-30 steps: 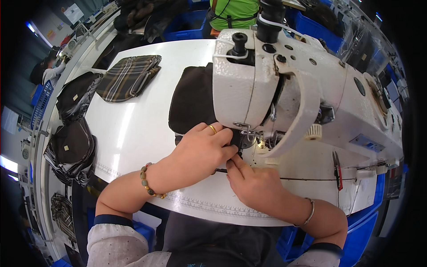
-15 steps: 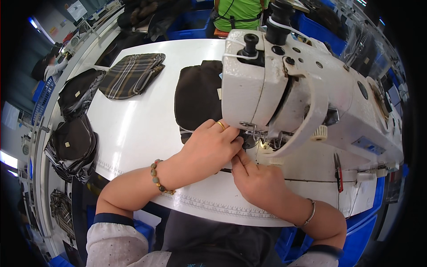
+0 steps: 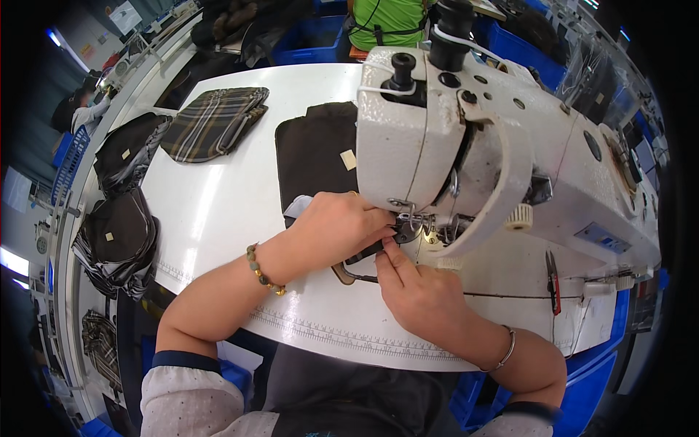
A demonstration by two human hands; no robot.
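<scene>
A dark brown fabric piece [image 3: 313, 149] with a small pale label lies flat on the white table, left of the sewing machine [image 3: 404, 135]. Its near part runs under my left hand [image 3: 336, 227], whose bent fingers press together on the cloth beside the presser foot [image 3: 409, 231]. With thumb and fingertips closed, my right hand [image 3: 421, 291] grips the near edge of the same piece, just in front of the foot. The two hands' fingertips almost meet. Under my left wrist a dark striped bit of cloth and a tan edge [image 3: 342, 274] show. The needle point is hidden.
A folded plaid fabric stack [image 3: 215, 124] lies at the table's far left. Dark fabric bundles [image 3: 120, 233] hang beyond the left edge. Red-handled thread snips [image 3: 555, 284] lie at right. A ruler strip [image 3: 342, 336] follows the front edge. A person in green [image 3: 386, 25] is ahead.
The brown fabric has shifted left, uncovering more of its label. My left hand has moved slightly left and up, and the cloth's striped part and tan edge now show below it.
</scene>
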